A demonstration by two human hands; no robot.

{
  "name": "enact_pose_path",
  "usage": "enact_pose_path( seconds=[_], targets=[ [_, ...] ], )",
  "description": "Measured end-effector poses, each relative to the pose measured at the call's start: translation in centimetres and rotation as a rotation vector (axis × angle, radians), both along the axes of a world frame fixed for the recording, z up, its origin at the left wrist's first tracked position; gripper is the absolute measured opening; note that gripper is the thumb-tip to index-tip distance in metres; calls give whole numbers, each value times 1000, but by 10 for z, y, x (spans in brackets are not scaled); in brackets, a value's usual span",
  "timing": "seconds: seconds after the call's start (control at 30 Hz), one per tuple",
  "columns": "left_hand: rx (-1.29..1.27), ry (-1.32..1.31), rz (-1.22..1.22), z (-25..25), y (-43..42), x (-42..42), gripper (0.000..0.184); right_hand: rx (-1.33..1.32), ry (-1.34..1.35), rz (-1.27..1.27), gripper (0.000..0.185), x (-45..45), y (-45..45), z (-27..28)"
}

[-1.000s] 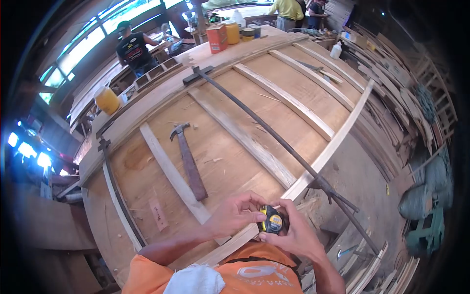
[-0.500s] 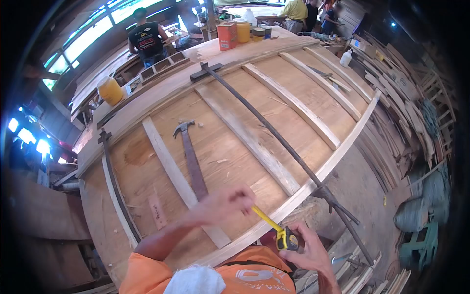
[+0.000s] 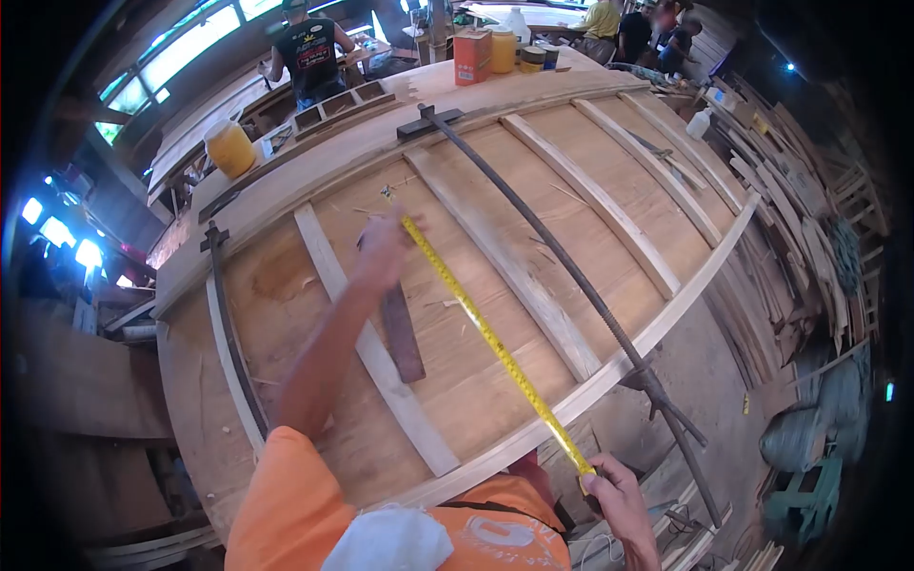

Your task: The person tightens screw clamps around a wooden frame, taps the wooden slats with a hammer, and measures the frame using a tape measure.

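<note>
A yellow tape measure [image 3: 495, 347] is pulled out slantwise over a wooden frame panel [image 3: 476, 276]. My left hand [image 3: 383, 255], slightly blurred, is closed on the blade near its free end, whose tip shows just past the fingers. At the panel's near edge my right hand [image 3: 619, 495] is wrapped round the tape case, most of which it hides. Beneath my left hand lies a hammer [image 3: 402, 338]; its handle shows, while the hand covers much of its head. Pale wooden slats [image 3: 376, 362] cross the panel on both sides of the tape.
A long bar clamp [image 3: 533, 224] spans the panel, its lower end jutting past the near edge. Another clamp [image 3: 228, 333] lies at the left. Yellow tub [image 3: 229, 148], orange box [image 3: 471, 57] and jars stand beyond. Stacked boards [image 3: 809, 228] line the right; people work behind.
My left hand has moved up and away across the panel, drawing out a long stretch of tape. My right hand, with the case, has shifted slightly right. The view has shifted a little.
</note>
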State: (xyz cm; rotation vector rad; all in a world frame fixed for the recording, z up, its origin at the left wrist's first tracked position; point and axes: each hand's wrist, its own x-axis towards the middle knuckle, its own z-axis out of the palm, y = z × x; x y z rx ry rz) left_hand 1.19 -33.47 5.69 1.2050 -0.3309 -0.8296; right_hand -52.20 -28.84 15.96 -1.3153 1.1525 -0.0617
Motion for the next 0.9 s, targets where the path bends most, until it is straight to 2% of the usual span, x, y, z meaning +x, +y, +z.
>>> enact_pose_path(
  seconds=[0.03, 0.1, 0.17, 0.23, 0.33, 0.37, 0.43, 0.5, 0.63, 0.73, 0.9],
  targets=[
    [71, -7, -33, 2, 2, -29, 41, 30, 18, -39, 23, 9, -3, 4],
    [-12, 24, -231, 17, 12, -87, 39, 40, 26, -83, 24, 35, -7, 10],
    [-19, 2, -266, 21, 11, -108, 37, 59, 35, -134, 24, 56, -10, 10],
    [-27, -22, -293, 21, 6, -114, 35, 86, -110, -108, 29, 73, -16, 2],
    [-57, -10, -165, 9, -15, -81, 33, 197, -188, -136, 30, 100, -24, 3],
    [-79, -2, -126, -4, -30, -61, 35, 116, -220, -129, 43, 113, -26, -6],
    [-141, 41, -85, -28, -57, -25, 35, 122, -258, -96, 44, 139, -34, -9],
    [-99, 33, -13, -35, -77, 4, 34, 107, -292, -109, 46, 161, -44, -15],
    [-51, 71, 154, -42, -96, 32, 33, 150, -282, -58, 46, 191, -62, -27],
    [-12, 202, 183, -50, -100, 44, 30, 154, -271, -55, 43, 202, -69, -29],
    [14, 156, 164, -61, -95, 40, 32, 120, -244, -51, 39, 200, -75, -30]
  ],
)
